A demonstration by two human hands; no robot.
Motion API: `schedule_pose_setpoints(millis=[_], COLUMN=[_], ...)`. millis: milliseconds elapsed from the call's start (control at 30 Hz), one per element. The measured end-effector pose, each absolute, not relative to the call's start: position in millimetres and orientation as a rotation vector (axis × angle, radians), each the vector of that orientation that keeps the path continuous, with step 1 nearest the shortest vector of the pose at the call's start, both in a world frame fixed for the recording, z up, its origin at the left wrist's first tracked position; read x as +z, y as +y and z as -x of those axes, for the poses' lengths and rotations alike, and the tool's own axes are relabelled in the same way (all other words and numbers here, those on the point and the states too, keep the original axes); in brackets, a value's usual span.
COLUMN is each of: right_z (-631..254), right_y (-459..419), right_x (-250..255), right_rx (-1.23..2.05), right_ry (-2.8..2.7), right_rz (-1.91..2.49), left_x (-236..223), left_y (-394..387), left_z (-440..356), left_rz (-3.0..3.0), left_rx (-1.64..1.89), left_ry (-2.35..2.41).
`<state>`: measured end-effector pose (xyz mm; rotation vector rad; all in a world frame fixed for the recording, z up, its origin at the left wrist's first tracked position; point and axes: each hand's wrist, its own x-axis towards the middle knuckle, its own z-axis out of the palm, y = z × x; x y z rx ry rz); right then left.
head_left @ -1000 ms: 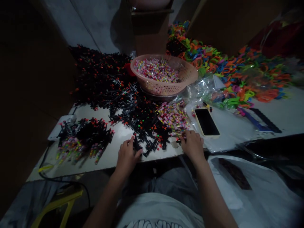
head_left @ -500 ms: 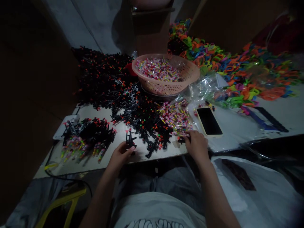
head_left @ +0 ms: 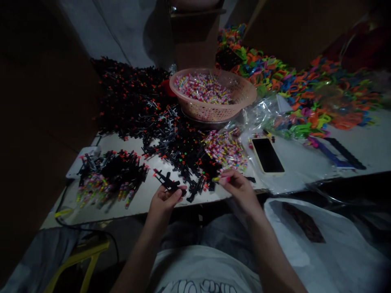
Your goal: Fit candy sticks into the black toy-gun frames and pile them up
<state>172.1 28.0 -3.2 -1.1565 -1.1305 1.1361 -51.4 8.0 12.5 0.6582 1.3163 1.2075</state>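
Note:
My left hand is closed on a small black toy gun with a red tip, held tilted above the front of the table. Between the thumb and fingers of my right hand is a small yellow and pink candy-filled tube, pointing left toward the gun; the two are apart. Behind my right hand lies a pile of colourful tubes. Black toy guns are heaped between my hands and further back. To the left, a group of toy guns with tubes attached lies in a row.
A pink plastic basket full of tubes stands at the back. A phone lies on clear plastic bags to the right. Bright plastic pieces are heaped at the back right. A white power strip and cable are at the left edge.
My left hand has lifted the toy gun, turned it and moved right. My right hand has come left from the tube pile with a tube in its fingers.

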Motion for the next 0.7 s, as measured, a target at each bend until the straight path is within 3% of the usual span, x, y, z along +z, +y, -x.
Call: schedule_pose_setpoints(millis=[167, 333, 700], right_z=[-124.8, -109.9, -103.0], right_y=[9.2, -2.0, -11.4], right_x=[8.2, 11.6, 13.4], right_rx=[1.495, 1.140, 0.670], right_ry=[-1.169, -1.460, -1.537], right_rz=[0.973, 0.997, 1.060], left_x=[23.4, 30.4, 39.7], left_y=[1.8, -3.1, -7.0], left_z=[40.3, 39.0, 35.8], left_rz=[-0.743, -0.774, -0.756], left_rx=[1.294, 1.287, 1.322], left_ry=[1.349, 1.369, 1.443])
